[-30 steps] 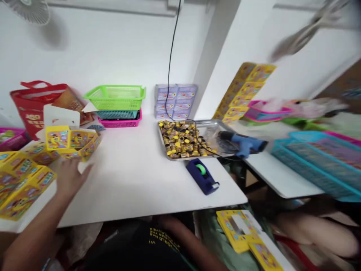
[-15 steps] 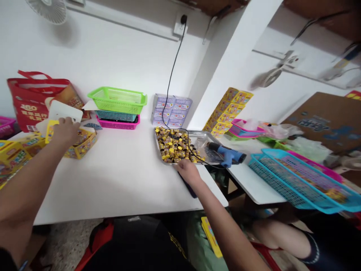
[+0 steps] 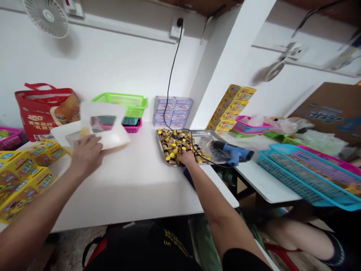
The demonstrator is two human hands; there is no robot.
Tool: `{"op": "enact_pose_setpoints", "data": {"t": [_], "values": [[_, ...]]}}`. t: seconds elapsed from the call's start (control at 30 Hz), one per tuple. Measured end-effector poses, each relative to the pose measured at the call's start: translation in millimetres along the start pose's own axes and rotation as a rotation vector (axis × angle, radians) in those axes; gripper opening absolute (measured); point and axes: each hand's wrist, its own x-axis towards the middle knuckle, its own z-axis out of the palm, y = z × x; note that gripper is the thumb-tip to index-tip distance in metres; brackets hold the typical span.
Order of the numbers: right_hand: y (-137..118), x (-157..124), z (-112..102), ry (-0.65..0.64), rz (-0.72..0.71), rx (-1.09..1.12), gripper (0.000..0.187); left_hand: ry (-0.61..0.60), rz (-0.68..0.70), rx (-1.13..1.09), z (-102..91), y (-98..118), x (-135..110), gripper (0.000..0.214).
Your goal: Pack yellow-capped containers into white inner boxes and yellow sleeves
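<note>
My left hand (image 3: 87, 152) is closed on a small cardboard carton (image 3: 114, 137), which is tilted and smeared by motion. White inner faces and a flap with a cut-out window show on it. Over at the metal tray (image 3: 166, 162), my right hand (image 3: 187, 157) reaches in among small yellow-capped jars (image 3: 176, 143). Its fingertips are partly hidden by the jars, so any hold on one does not show. A blue heat gun (image 3: 235, 151) lies across the tray's right end, its black cord (image 3: 172, 67) running up to the wall socket.
Yellow printed boxes (image 3: 25, 177) stand at the left, before a red bag (image 3: 36, 113). Stacked baskets (image 3: 135, 101), purple boxes (image 3: 173, 113) and a yellow box stack (image 3: 229, 109) line the wall. Blue baskets (image 3: 307, 180) sit right; another person's leg (image 3: 299, 233) is below.
My left hand has moved right, lifting and turning the carton with its flap spread. My right hand has gone from the tray's front edge in among the jars.
</note>
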Motion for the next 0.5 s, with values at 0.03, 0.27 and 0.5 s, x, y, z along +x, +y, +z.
{"op": "enact_pose_setpoints", "data": {"t": [0.03, 0.27, 0.5], "values": [[-2, 4, 0, -0.018, -0.004, -0.004, 0.067, -0.040, 0.041, -0.062, 7.3, 17, -9, 0.022], [-28, 14, 2, -0.076, -0.022, -0.035, 0.044, -0.259, 0.084, -0.414, 49.3, 97, -73, 0.016], [-27, 12, -11, -0.106, 0.007, 0.027, 0.031, 0.144, -0.701, -0.649, 52.6, 81, -72, 0.048]]}}
